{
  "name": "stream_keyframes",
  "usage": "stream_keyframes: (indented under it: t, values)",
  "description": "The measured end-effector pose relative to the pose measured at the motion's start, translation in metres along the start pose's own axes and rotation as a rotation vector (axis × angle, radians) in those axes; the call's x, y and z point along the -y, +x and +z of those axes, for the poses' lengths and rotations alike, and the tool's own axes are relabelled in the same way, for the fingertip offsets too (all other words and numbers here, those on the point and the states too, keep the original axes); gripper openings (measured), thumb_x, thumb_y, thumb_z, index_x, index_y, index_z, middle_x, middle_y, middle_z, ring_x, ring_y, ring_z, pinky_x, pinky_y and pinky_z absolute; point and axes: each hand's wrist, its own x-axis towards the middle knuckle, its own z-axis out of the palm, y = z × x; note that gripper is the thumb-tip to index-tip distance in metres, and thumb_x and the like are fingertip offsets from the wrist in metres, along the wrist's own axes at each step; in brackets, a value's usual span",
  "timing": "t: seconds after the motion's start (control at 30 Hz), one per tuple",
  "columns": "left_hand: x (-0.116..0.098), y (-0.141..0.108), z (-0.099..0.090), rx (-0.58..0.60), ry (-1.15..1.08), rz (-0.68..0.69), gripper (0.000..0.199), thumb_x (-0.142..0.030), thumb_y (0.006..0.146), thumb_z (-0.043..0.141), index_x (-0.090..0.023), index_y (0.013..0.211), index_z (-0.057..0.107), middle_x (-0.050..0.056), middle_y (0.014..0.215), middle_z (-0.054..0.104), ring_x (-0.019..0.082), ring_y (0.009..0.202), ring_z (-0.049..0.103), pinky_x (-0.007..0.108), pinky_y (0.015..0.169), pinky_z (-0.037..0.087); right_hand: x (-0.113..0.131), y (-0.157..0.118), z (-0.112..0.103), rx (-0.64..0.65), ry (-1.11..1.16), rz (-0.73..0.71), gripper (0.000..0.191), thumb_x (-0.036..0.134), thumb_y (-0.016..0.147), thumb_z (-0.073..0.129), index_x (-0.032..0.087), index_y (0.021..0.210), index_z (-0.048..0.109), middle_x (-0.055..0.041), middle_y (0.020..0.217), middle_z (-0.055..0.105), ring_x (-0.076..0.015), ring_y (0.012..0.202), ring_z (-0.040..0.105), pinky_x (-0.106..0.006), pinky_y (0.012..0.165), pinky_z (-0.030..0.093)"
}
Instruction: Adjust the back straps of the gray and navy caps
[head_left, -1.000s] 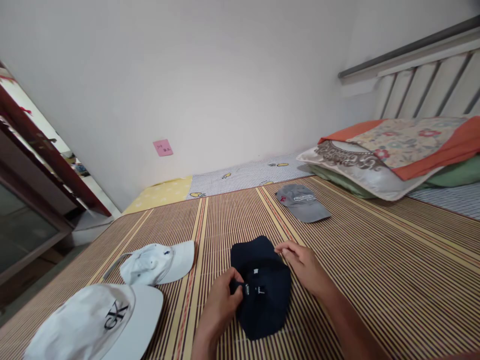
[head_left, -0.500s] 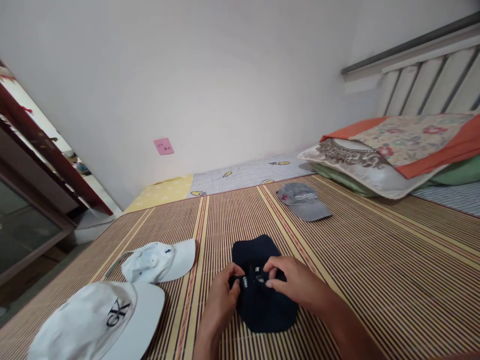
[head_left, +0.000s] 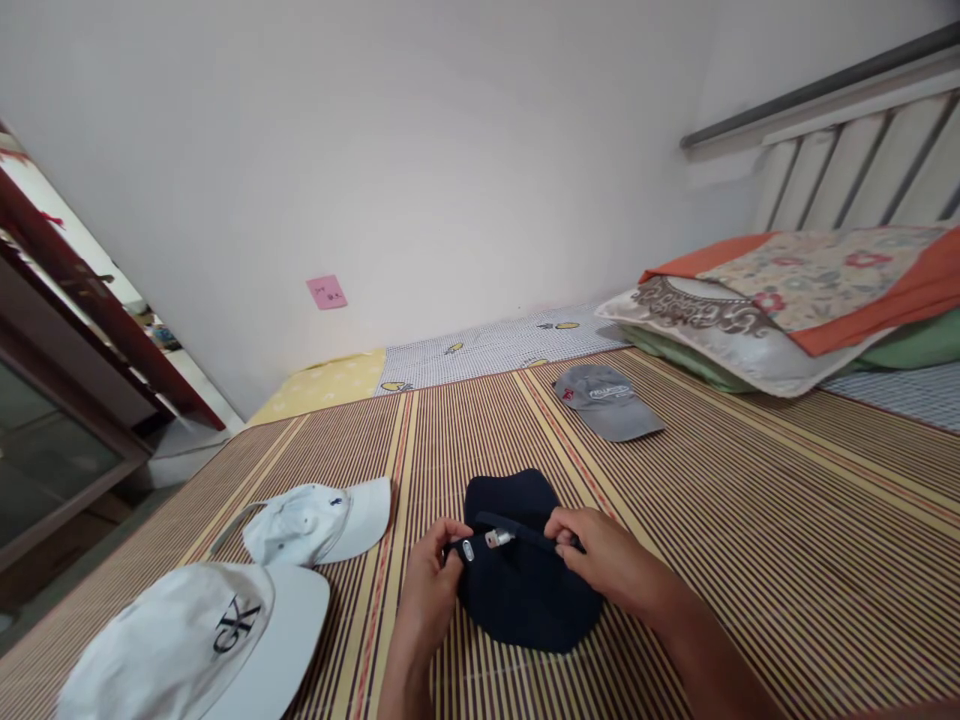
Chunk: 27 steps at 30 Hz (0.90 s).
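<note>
A dark navy baseball cap [head_left: 529,605] lies on the striped bamboo mat, its brim pointing away from me. My left hand [head_left: 435,575] pinches the left end of the cap's back opening, beside a small metal eyelet. With thumb and fingers closed, my right hand [head_left: 596,550] grips the strap [head_left: 517,528] on the right side. A metal buckle [head_left: 497,538] shows on the strap between the hands. The strap's tip stands free of the eyelet, over the cap's opening.
Two white caps lie to the left, a smaller one [head_left: 304,525] behind a larger one [head_left: 172,640] with dark letters. A grey cap [head_left: 606,402] rests farther back on the mat [head_left: 720,500]. Stacked pillows [head_left: 795,300] sit at right, near a radiator [head_left: 862,165].
My hands have moved apart, the left one leftward and the right one slightly rightward. The strap and buckle now stretch out in the open between them.
</note>
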Motion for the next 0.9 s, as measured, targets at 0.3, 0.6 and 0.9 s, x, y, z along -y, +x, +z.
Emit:
stream_keyframes:
  t: [0.3, 0.6, 0.9]
  values:
    - [-0.005, -0.001, -0.005, -0.001, -0.040, -0.024, 0.017, -0.029, 0.075, 0.064, -0.019, 0.088, 0.066, 0.001, 0.079, 0.064, 0.019, 0.077, 0.058, 0.029, 0.071, 0.043, 0.001, -0.001, -0.006, 0.000, 0.088, -0.001, 0.023, 0.010, 0.084, 0.052, 0.023, 0.092, 0.070, -0.0041, 0.085, 0.071, -0.0213, 0.078, 0.067, -0.032, 0.070, 0.045]
    - [-0.008, 0.000, -0.004, 0.016, 0.066, -0.074, 0.027, -0.039, 0.071, 0.072, -0.017, 0.087, 0.071, 0.001, 0.077, 0.063, 0.018, 0.071, 0.054, 0.030, 0.065, 0.039, -0.001, 0.000, -0.001, -0.006, 0.084, 0.025, 0.007, 0.023, 0.086, 0.065, 0.024, 0.089, 0.072, -0.0039, 0.085, 0.073, -0.0218, 0.080, 0.067, -0.033, 0.074, 0.047]
    - [0.006, 0.000, -0.009, 0.057, 0.163, 0.007, 0.017, -0.036, 0.085, 0.062, -0.022, 0.079, 0.057, -0.002, 0.074, 0.052, 0.017, 0.071, 0.047, 0.030, 0.065, 0.036, -0.006, 0.000, 0.003, 0.025, 0.190, 0.003, 0.018, 0.012, 0.076, 0.066, 0.025, 0.087, 0.073, -0.0026, 0.086, 0.072, -0.0219, 0.085, 0.067, -0.032, 0.074, 0.049]
